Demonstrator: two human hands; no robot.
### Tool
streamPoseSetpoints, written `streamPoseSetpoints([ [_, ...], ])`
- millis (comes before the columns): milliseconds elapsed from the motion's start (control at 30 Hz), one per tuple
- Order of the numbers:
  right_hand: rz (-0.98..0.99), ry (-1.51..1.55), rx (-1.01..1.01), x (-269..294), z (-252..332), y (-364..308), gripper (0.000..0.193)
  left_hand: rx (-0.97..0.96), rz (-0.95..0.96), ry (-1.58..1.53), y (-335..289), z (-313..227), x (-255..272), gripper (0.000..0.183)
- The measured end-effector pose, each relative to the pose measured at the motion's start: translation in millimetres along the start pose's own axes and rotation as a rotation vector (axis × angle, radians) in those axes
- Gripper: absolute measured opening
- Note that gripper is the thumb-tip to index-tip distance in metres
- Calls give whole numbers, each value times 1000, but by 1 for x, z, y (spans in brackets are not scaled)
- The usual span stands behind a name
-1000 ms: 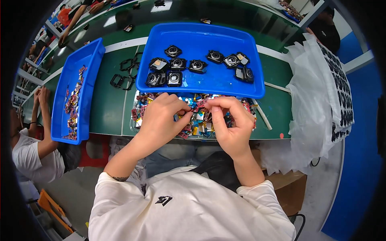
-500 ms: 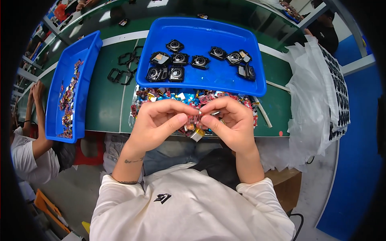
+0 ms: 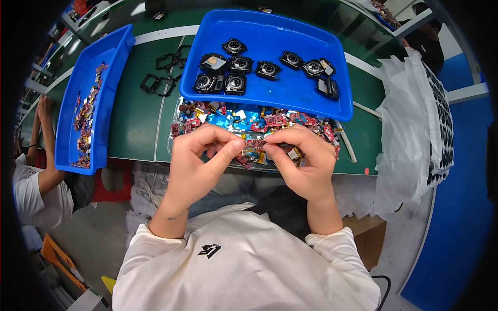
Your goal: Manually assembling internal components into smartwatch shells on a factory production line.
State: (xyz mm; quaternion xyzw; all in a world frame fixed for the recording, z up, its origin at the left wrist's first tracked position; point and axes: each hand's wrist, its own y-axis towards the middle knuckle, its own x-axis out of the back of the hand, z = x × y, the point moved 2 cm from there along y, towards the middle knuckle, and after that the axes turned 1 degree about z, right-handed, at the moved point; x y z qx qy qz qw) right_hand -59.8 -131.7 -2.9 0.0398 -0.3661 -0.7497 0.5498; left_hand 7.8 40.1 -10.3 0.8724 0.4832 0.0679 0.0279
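Note:
A small red circuit board (image 3: 254, 143) is stretched level between my fingertips above the table's near edge. Thumb and index finger of my left hand (image 3: 199, 158) pinch its left end. My right hand (image 3: 308, 163) pinches the right end the same way, its other fingers curled. Just beyond and under both hands lies a heap of small red boards with silver and yellow parts (image 3: 277, 120), partly hidden by the hands and the tray. Over its far side stands a large blue tray (image 3: 290, 98) holding several black watch cases (image 3: 241, 64) with round centres.
To the left is a tilted blue tray (image 3: 110, 103) with more small parts. Black frames (image 3: 157, 84) lie between the trays on the green table (image 3: 132, 124). A white stick (image 3: 348, 146) and stacked sheets with white wrapping (image 3: 402, 135) are at right. A co-worker's arm (image 3: 47, 140) shows at far left.
My hands have moved slightly apart, and the red board now shows lengthwise between them. The silver and yellow piece that hung below my fingers no longer shows there. The whole view has shifted a little.

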Motion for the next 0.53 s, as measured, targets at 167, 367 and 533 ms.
streamPoseSetpoints([
  [167, 2, 228, -152, 0, 2, -4, 15, -110, 78, 35, 7, -9, -1, 9],
  [367, 51, 233, -157, 9, -2, 0, 14, -96, 156, -154, 1, -3, -9, 10],
  [533, 103, 332, -152, 8, -2, -1, 20, 142, 195, -399, -3, -4, -13, 16],
])
